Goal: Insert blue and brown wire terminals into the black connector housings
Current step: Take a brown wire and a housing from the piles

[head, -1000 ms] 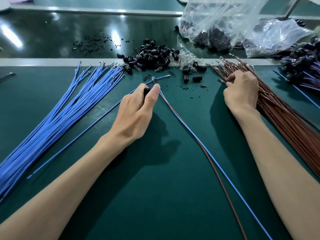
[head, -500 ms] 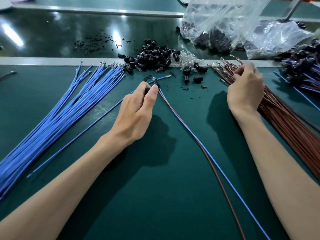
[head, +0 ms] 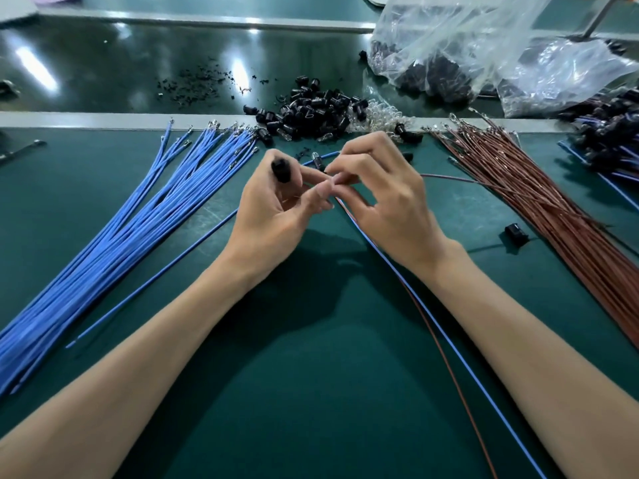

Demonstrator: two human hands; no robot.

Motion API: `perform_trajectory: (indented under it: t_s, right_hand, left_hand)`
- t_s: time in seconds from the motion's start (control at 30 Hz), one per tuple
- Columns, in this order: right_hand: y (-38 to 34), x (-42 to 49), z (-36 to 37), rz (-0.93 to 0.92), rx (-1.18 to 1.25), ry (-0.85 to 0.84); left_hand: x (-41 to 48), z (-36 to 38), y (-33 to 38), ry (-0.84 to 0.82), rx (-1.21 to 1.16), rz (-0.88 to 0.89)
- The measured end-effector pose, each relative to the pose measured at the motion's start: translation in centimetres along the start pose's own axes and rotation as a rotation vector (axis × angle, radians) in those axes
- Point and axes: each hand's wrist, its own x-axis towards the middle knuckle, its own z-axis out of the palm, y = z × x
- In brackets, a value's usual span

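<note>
My left hand (head: 276,209) grips a black connector housing (head: 280,170) between thumb and curled fingers at mid-table. My right hand (head: 387,198) is right beside it, fingertips touching, and pinches a brown wire (head: 449,178) that trails off right to the brown wire bundle (head: 553,216). A blue wire (head: 449,344) and a brown wire (head: 446,361) run together from under my hands toward the near right. A single blue wire (head: 166,267) lies left of my left wrist. The blue wire bundle (head: 114,233) fans out on the left. The brown terminal tip is hidden by my fingers.
A heap of black housings (head: 311,114) with clear parts (head: 380,117) sits at the mat's far edge. Plastic bags (head: 466,46) lie far right, finished assemblies (head: 608,133) at the right edge. One stray black housing (head: 516,232) rests beside the brown bundle.
My right hand left the brown bundle and came left to meet my left hand, bringing one brown wire. My left hand lifted and turned the housing upward.
</note>
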Motion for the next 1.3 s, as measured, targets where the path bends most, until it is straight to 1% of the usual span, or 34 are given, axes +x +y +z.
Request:
perform_trajectory:
  t_s: [0.17,0.23,0.27,0.33,0.47,0.5,0.6,0.67,0.73,0.8,0.87,0.93,1.0,1.07,1.2,1.23,1.3]
  right_hand:
    - [0.1,-0.1,0.0,-0.014,-0.017,-0.042]
    - [0.2,-0.1,-0.2,-0.007,-0.055,-0.077]
    - [0.3,-0.1,-0.3,0.002,-0.092,-0.092]
    - [0.5,-0.1,-0.7,0.049,-0.202,-0.073]
    - [1.4,-0.1,-1.7,0.206,-0.449,0.150]
    - [1.7,-0.1,-2.0,0.246,-0.497,0.175]
    - [2.7,-0.4,-2.7,0.409,-0.603,0.129]
    - [3.0,-0.5,-2.8,0.504,-0.660,0.094]
    - [3.0,-0.4,-2.8,0.554,-0.691,0.154]
    - [2.7,0.1,-2.8,0.629,-0.609,0.237]
    - [2.4,0.7,-2.8,0.757,-0.357,0.309]
    - [1.9,1.3,-2.7,0.879,0.046,0.418]
    - [1.1,1.7,-2.7,0.922,0.391,0.465]
    - [0.4,1.9,-2.7,0.901,0.647,0.446]
    - [-0.3,2.4,-2.6,0.833,1.095,0.424]
    - [-0.4,2.5,-2.6,0.831,1.166,0.431]
    - [-0.5,2.4,-2.3,0.854,1.230,0.456]
  left_hand:
    - [0.4,-0.3,-0.5,0.001,-0.036,-0.013]
    - [0.5,-0.4,-0.7,0.034,-0.022,-0.027]
    - [0.6,-0.5,-0.8,0.077,-0.021,-0.032]
    - [0.9,-0.7,-0.8,0.219,-0.025,-0.028]
    - [1.7,-1.9,-0.8,0.576,-0.096,-0.012]
    - [1.9,-2.3,-0.8,0.656,-0.123,-0.013]
    - [2.4,-3.2,-0.8,0.835,-0.193,-0.030]
    - [2.5,-3.2,-0.8,0.851,-0.224,-0.038]
    - [2.3,-2.8,-0.6,0.765,-0.230,-0.072]
    - [2.0,-2.4,-0.5,0.636,-0.203,-0.098]
    - [1.6,-1.9,-0.5,0.506,-0.137,-0.077]
    - [1.3,-1.5,-0.4,0.369,-0.030,-0.045]
    - [0.9,-1.2,-0.3,0.217,0.065,-0.020]
    - [0.6,-1.0,-0.2,0.085,0.130,-0.012]
    - [-0.3,-0.6,0.4,-0.123,0.140,-0.012]
    - [-0.5,-0.5,0.6,-0.177,0.129,-0.007]
    - [-0.8,-0.4,0.8,-0.281,0.127,-0.004]
